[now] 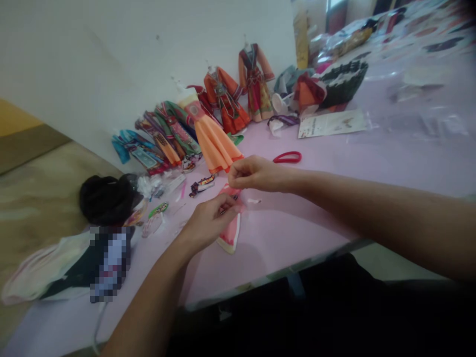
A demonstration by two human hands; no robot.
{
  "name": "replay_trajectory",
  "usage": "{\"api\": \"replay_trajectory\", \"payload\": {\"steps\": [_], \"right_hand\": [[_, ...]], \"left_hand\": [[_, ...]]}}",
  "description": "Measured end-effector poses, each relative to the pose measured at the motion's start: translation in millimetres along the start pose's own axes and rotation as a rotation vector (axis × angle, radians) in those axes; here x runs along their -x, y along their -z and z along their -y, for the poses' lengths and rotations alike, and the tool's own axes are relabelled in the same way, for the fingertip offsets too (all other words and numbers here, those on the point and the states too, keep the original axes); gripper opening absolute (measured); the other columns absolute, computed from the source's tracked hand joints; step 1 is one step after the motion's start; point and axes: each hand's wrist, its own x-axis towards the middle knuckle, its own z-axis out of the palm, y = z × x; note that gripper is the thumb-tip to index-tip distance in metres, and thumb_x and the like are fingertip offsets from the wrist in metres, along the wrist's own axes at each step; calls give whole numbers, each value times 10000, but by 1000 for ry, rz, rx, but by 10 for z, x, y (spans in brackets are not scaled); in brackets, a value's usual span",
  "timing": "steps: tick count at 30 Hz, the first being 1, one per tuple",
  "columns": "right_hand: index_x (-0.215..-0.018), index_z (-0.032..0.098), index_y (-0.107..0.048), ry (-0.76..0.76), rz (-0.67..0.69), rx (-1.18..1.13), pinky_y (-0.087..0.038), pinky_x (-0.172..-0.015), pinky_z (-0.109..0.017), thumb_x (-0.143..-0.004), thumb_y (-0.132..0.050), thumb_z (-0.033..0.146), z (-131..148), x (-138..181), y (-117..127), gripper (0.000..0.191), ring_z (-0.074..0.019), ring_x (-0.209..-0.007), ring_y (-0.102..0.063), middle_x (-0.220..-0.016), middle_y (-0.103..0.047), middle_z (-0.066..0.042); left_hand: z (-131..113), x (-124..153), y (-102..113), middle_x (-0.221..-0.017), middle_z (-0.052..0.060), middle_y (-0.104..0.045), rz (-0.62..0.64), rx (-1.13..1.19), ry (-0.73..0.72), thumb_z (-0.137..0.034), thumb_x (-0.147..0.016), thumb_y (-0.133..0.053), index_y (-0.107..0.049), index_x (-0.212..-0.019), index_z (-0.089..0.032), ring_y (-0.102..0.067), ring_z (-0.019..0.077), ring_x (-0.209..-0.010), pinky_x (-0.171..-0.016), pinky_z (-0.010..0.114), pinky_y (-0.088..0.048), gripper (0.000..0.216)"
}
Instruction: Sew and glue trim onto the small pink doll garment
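A small pink cloth piece with a white edge (231, 236), perhaps a doll garment, lies on the table in front of me. My left hand (212, 218) is closed on its upper part, thumb and fingers pinched together. Just above and to the right, my right hand (256, 173) is also pinched closed, over the top end of the pink piece. What sits between its fingertips is too small or hidden to tell. Behind my right hand stands a miniature dress with an orange skirt (211, 136), its hem close to my fingers. A tiny white scrap (254, 201) lies beside the pink piece.
Several miniature robes (225, 96) stand along the wall. A red loop (288, 157) and a printed card in plastic (332, 124) lie at right. Trim pieces (203, 185), a black bundle (107, 198) and folded cloth (48, 267) are at left. The table edge (267, 277) is near me.
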Motion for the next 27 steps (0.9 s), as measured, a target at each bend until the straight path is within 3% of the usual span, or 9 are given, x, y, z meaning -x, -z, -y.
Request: {"api": "replay_trajectory", "payload": {"steps": [6,13,19,22,27], "right_hand": [[-734,163,-586,22,6,24,-331,-631,-267,-818,-638,130,39,12,20,104,-104,-670,-441,-706,-520,40],[-720,158,-573,-12,52,62,-350,-656,-259,-845,-608,54,65,22,25,167,-98,-677,-437,-702,-510,38],[-738,165,-608,-54,133,1,-369,-624,-250,-859,-650,113,56,43,32,138,-103,-666,-456,-715,-534,27],[-746,161,-618,-113,203,-123,-381,-599,-226,-862,-673,144,15,49,26,129,-89,-643,-470,-707,-534,34],[-807,148,-653,-372,225,-421,-511,-687,-218,-860,-737,199,-21,57,4,112,-84,-694,-583,-788,-622,16]], "left_hand": [[64,3,-11,-924,48,-705,24,121,-8,-502,-867,-623,-698,-954,-188,-592,194,-781,-718,324,-424,334],[97,93,23,-754,-7,-611,69,100,38,-500,-819,-703,-684,-876,-193,-498,146,-657,-611,276,-371,312],[115,148,66,-608,-45,-479,106,83,-5,-416,-832,-690,-636,-751,-208,-428,130,-574,-527,250,-304,230],[131,156,108,-590,-50,-477,32,71,-39,-386,-848,-674,-623,-740,-210,-427,126,-561,-528,251,-318,213],[113,215,209,-713,-20,-624,-140,57,-172,-363,-887,-655,-668,-833,-211,-543,140,-645,-595,267,-411,162]]}}
